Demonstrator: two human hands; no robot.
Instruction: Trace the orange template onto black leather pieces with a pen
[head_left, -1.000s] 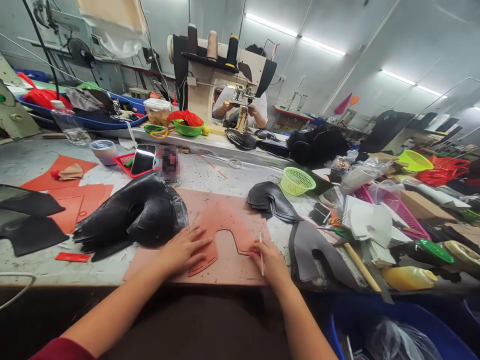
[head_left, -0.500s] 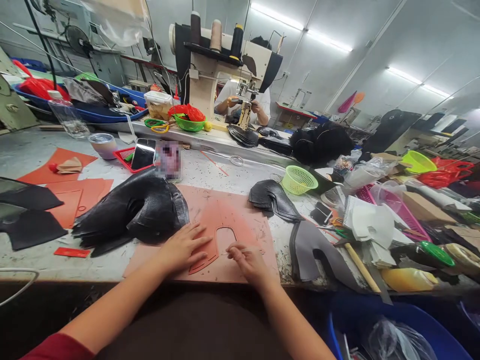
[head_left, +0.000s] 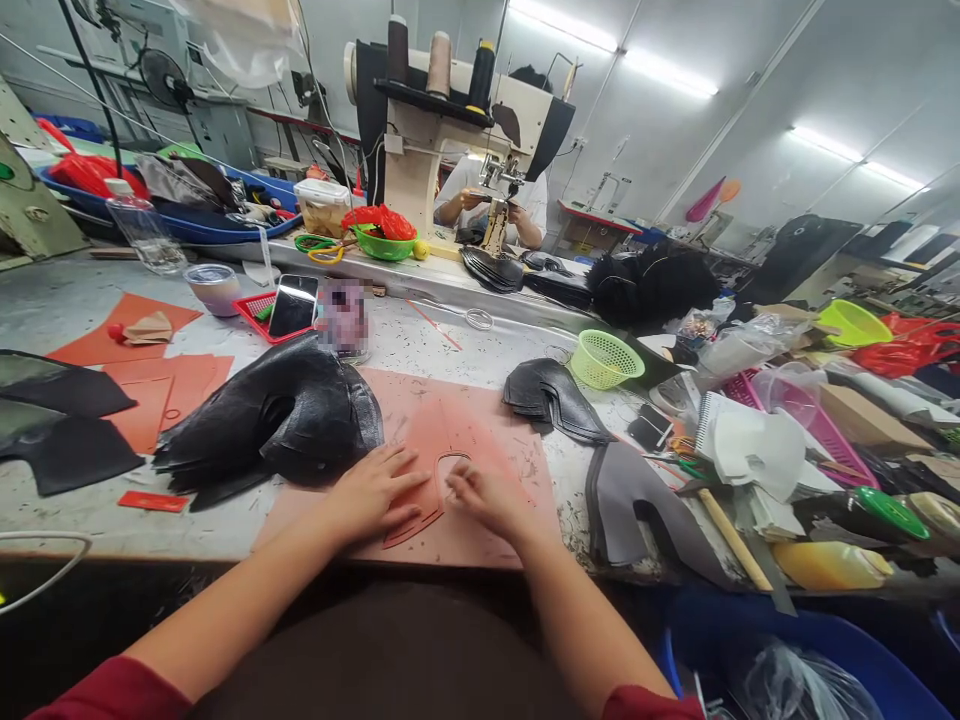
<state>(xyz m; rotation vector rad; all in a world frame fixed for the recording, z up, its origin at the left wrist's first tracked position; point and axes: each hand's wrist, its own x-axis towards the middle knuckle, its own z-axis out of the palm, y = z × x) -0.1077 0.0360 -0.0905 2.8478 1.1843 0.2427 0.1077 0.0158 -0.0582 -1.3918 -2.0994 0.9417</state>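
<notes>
Orange piece (head_left: 426, 440): right hand (head_left: 489, 497) has come in from its right leg to the notch, fingers curled and blurred; can't tell whether they grip anything. Left hand (head_left: 375, 497) spread flat, holding nothing, on left leg. Piece lies flat on pink board (head_left: 536, 490), arched notch dark-edged.

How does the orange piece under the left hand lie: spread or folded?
Spread: the orange piece lies flat on the pink board, no fold showing, with the left hand on it.
</notes>
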